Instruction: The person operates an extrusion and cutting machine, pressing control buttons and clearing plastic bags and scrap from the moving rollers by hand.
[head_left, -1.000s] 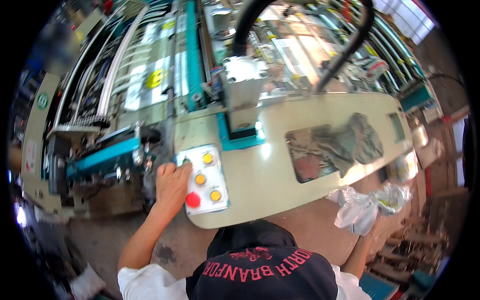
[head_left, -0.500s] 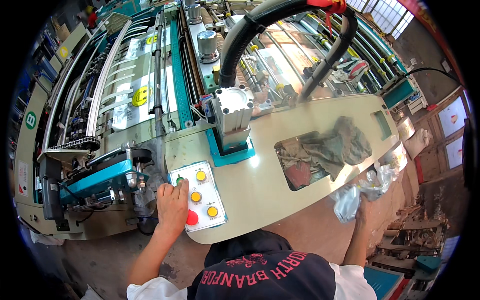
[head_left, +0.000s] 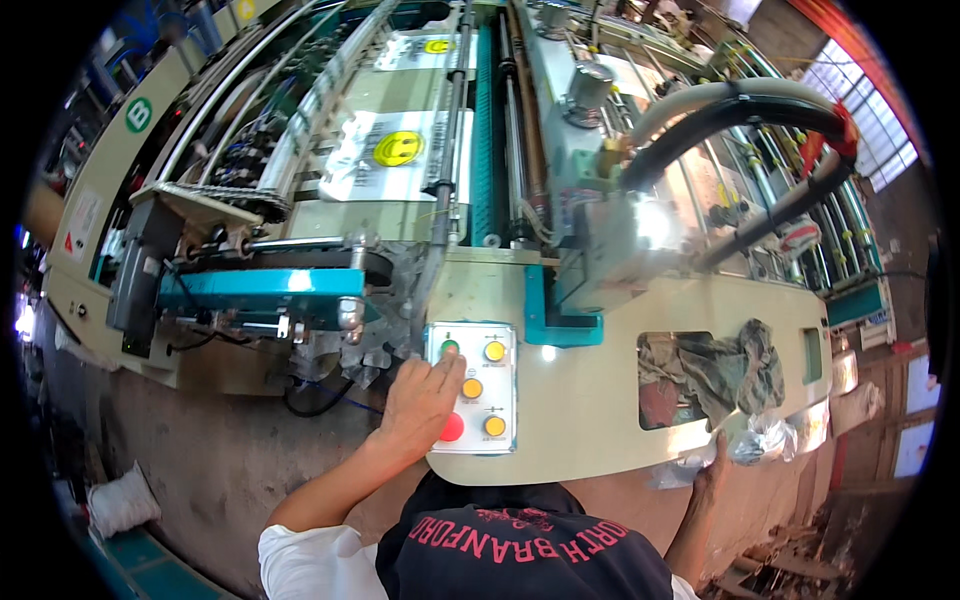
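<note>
So the person is standing at a big plastic bag-making machine and working the control panel on its cream front cover. The left hand is lying flat across the panel's left column, fingers stretched out and reaching up to the green button, not wrapped around anything, just pressing or about to press. The red button is peeking out right under the palm edge, and three yellow buttons are running down the right side.

The right hand is hanging low by the machine's edge, touching a crumpled clear plastic bag; I can't tell if it's actually closed on it. Rags are sitting stuffed in the opening just above.

My take on doing this well: poke the green one with a single fingertip and lift the palm, since it's hovering right over the red one. Printed film with a yellow smiley face is lying on the bed behind, so watch that too.
</note>
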